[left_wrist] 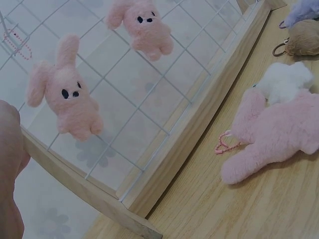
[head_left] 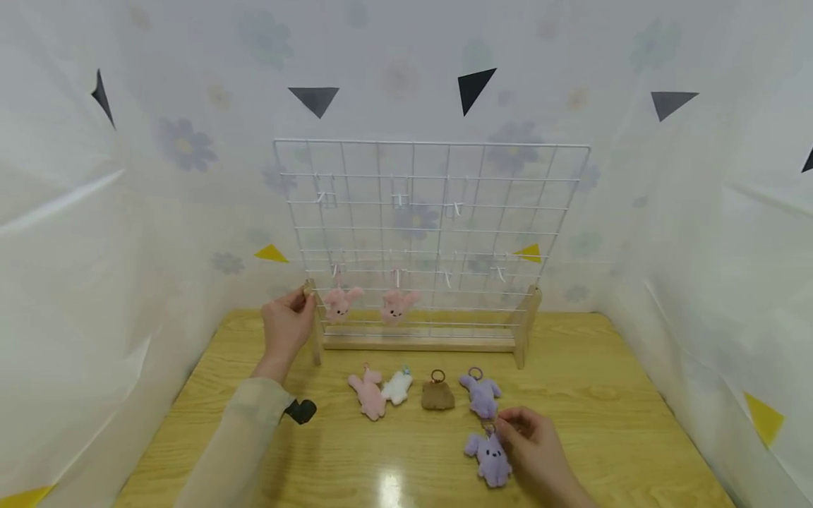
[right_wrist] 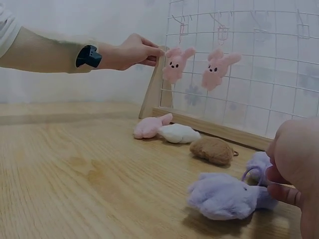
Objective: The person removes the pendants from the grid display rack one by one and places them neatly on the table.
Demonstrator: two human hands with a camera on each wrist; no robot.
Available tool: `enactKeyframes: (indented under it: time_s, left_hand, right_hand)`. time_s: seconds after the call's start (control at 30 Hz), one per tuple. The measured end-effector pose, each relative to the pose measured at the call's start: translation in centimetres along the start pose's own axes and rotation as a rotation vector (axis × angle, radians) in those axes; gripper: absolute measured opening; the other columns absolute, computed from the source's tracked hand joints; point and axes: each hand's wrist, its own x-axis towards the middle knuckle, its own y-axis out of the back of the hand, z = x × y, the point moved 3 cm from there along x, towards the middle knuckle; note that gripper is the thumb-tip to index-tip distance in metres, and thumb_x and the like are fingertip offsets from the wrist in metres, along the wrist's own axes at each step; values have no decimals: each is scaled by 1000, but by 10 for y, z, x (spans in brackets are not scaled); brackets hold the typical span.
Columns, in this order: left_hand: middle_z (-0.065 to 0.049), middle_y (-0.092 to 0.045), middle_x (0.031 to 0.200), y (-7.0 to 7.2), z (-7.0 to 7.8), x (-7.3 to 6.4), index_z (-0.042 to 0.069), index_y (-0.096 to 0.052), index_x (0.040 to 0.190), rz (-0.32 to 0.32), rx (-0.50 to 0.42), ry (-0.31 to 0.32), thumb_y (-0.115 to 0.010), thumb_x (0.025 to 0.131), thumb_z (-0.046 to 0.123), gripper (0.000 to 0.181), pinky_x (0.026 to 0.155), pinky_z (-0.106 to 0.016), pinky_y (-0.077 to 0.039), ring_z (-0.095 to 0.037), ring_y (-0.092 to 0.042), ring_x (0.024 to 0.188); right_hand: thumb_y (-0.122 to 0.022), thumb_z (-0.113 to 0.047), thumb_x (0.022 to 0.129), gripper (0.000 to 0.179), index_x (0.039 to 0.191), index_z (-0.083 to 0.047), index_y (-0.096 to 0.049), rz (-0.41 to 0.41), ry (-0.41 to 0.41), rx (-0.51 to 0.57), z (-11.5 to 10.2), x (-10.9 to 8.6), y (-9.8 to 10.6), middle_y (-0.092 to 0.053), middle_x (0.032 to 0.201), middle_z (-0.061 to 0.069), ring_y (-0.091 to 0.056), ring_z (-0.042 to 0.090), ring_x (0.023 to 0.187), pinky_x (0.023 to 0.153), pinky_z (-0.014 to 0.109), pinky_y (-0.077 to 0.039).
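Note:
My left hand (head_left: 288, 324) grips the top of the left wooden upright (right_wrist: 153, 92) of a white wire grid rack (head_left: 413, 229). Two pink plush rabbit keychains (head_left: 341, 305) hang side by side from hooks on the rack's lower left. At the table's front right, my right hand (head_left: 532, 444) pinches a purple plush keychain (head_left: 492, 460) near its ring, its face turned up. Just behind it lies a second purple plush keychain (head_left: 483, 396). In the right wrist view, the near purple plush rests low by the tabletop, and the fingers partly cover its ring end.
On the wooden table (head_left: 356, 466) in front of the rack lie a pink plush (head_left: 370, 395), a white plush (head_left: 397, 387) and a brown plush (head_left: 438, 396). Several bare white hooks (head_left: 456, 209) are on the grid. White sheeting (head_left: 718, 282) encloses the sides and back.

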Motion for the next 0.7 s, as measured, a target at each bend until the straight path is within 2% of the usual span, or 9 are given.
enactKeyframes:
  time_s: [0.2, 0.37, 0.7]
  left_hand:
    - [-27, -76, 98, 0, -1, 0, -11, -74, 116, 2, -1, -12, -75, 98, 5, 25, 62, -4, -49, -35, -78, 81]
    - [-27, -76, 97, 0, -2, 1, -12, -74, 116, 5, 6, -32, -75, 98, 6, 25, 63, -3, -49, -35, -78, 80]
    - [-25, -77, 97, -1, -2, 1, -9, -76, 116, 10, 20, -33, -76, 97, 6, 24, 63, -3, -48, -34, -78, 80]
  right_hand:
    - [-74, 4, 96, 7, 102, 7, -72, 10, 167, -63, -12, 9, 4, -72, 93, 16, -68, 17, 77, 69, 26, -59]
    - [-74, -1, 98, 11, 105, 7, -72, -31, 233, -93, -26, 22, 3, -72, 95, 19, -70, 20, 81, 71, 26, -59]
    - [-70, -2, 102, 9, 107, 5, -71, -125, 427, -94, -73, 45, -9, -72, 97, 17, -70, 20, 83, 70, 27, -60]
